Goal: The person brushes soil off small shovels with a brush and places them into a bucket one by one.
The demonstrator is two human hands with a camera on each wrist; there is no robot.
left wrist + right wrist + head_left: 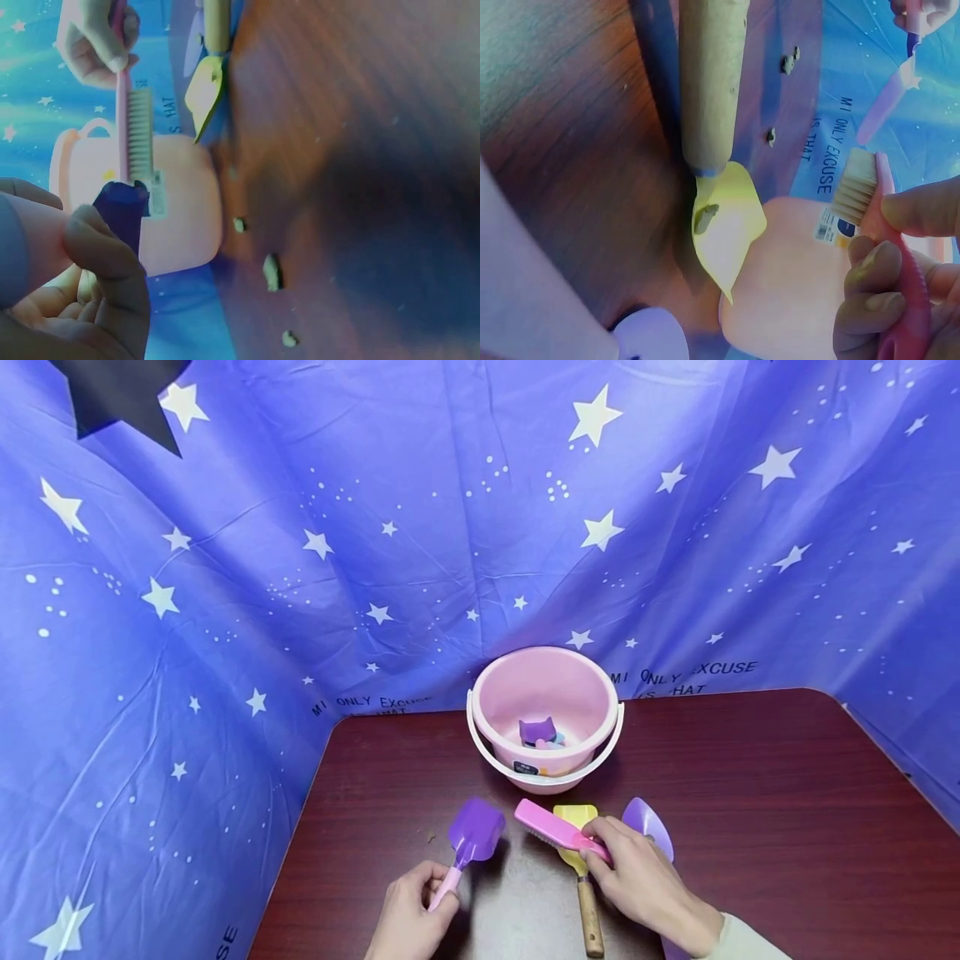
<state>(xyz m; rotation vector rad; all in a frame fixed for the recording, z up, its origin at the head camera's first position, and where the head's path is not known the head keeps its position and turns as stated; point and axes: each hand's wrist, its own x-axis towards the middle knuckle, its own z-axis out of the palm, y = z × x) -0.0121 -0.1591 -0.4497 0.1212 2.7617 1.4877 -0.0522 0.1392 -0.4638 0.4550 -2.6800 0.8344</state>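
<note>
My left hand (416, 906) grips a small purple shovel (477, 829) by its pale pink handle, with the blade raised and pointing away. Opposite it, my right hand (645, 877) holds a pink brush (547, 823) by its handle. Pale bristles show on the brush (856, 187) in the right wrist view, apart from the shovel's blade. Under the brush and right hand lies a yellow shovel (589, 914) with a wooden handle. A small brownish lump (706, 218) is on its yellow blade. Right of that, a lilac shovel (643, 817) is partly hidden by the right hand and arm.
At the back of the dark red table (750, 777) stands a pink bucket (551, 693), its white handle hanging in front. Inside is a purple cat-eared piece (536, 729) with other small things. Several small lumps (272, 271) lie on the tabletop. Starry blue cloth (450, 527) hangs behind.
</note>
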